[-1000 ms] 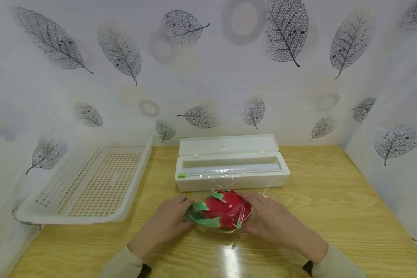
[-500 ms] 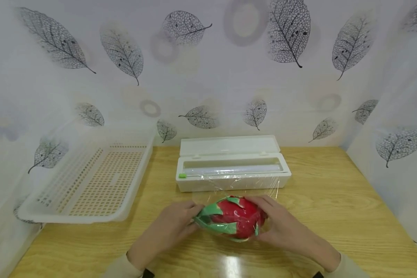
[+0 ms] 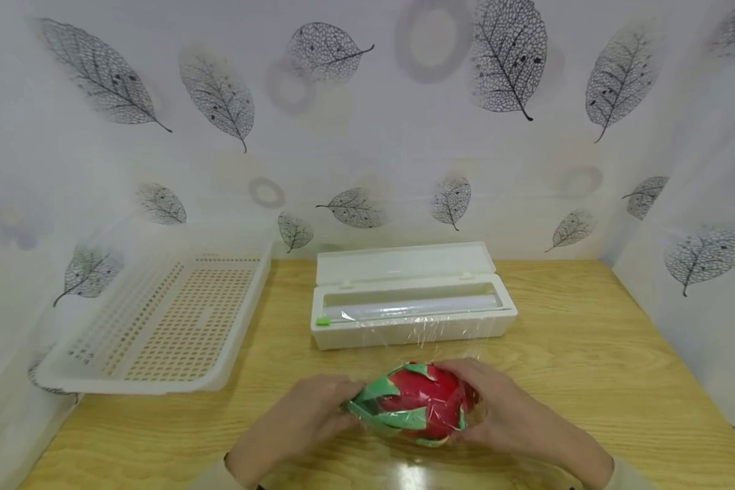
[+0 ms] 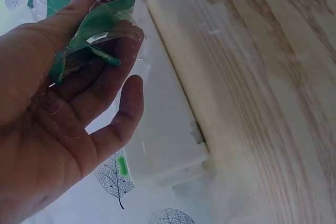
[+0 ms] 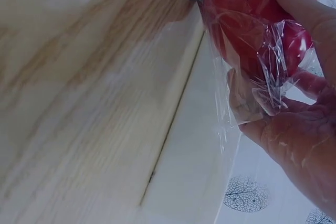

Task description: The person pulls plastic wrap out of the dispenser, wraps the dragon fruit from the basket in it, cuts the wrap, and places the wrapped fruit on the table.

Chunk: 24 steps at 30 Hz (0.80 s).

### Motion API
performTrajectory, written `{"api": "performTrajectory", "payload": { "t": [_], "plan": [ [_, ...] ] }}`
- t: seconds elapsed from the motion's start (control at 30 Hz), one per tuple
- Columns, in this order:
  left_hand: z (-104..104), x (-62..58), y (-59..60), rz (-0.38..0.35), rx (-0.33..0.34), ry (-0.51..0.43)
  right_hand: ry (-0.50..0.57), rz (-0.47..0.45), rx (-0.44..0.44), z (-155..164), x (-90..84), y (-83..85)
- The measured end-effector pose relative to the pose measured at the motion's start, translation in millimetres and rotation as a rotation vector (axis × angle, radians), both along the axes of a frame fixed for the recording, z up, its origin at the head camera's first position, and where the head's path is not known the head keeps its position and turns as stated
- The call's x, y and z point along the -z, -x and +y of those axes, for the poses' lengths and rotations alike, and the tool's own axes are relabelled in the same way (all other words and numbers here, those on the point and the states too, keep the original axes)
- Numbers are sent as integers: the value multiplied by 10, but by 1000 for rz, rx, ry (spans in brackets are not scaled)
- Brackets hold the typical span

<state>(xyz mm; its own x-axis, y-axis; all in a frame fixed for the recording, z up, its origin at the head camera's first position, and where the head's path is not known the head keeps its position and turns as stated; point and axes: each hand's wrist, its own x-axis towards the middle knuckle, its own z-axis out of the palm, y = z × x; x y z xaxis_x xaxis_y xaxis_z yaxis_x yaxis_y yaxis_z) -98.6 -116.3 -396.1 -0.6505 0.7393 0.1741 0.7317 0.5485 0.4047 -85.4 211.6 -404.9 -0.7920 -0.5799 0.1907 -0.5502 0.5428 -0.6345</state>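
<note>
A person's two hands cradle a red dragon fruit [image 3: 425, 403] with green scales at the near middle of a wooden table [image 3: 588, 354], a sheet of clear cling film [image 5: 252, 77] drawn over it. The left hand [image 3: 303, 422] cups the fruit's left end, fingers curled under the green scales and pressing the film against them; the right hand [image 3: 508, 412] wraps the right end, thumb on top and fingers beneath, gathering crinkled film against the skin. The fruit sits between the palms so the wrap can be pulled tight from both sides. Just beyond it stands a white cling film dispenser [image 3: 413, 309], lid open, with film running from its front edge toward the fruit. A white perforated basket [image 3: 159, 327] sits at far left.
</note>
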Motion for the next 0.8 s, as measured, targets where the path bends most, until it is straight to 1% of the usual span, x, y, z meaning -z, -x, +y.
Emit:
{"api": "performTrajectory", "payload": {
  "t": [0.03,0.1,0.17,0.27,0.33,0.4,0.43,0.5,0.53,0.63,0.73,0.8],
  "plan": [
    [1,4,-1,-21,0,-3,-2,-5,-3,2,-3,-1],
    [5,22,0,-36,7,-13,-14,-9,-3,9,-11,-7],
    [12,44,-5,-24,21,-33,-17,-7,-10,23,-17,-14],
    [32,60,-17,10,30,-57,8,-53,-12,65,-32,-28],
    [48,60,-24,26,24,-67,26,-76,-14,103,-43,-37],
    [67,43,-24,10,14,-76,49,-105,-15,134,-59,-40],
    [76,35,-20,-8,14,-80,49,-96,-18,148,-66,-40],
    [91,21,-4,-64,18,-83,37,-78,-19,164,-76,-35],
    [99,17,10,-110,24,-89,30,-71,-20,166,-80,-30],
    [108,27,63,-290,35,-107,2,-44,-22,168,-81,-11],
    [108,60,125,-492,7,-141,-25,-46,-15,163,-72,24],
    [106,85,164,-578,-14,-161,-33,-58,-6,163,-61,57]
  ]
}}
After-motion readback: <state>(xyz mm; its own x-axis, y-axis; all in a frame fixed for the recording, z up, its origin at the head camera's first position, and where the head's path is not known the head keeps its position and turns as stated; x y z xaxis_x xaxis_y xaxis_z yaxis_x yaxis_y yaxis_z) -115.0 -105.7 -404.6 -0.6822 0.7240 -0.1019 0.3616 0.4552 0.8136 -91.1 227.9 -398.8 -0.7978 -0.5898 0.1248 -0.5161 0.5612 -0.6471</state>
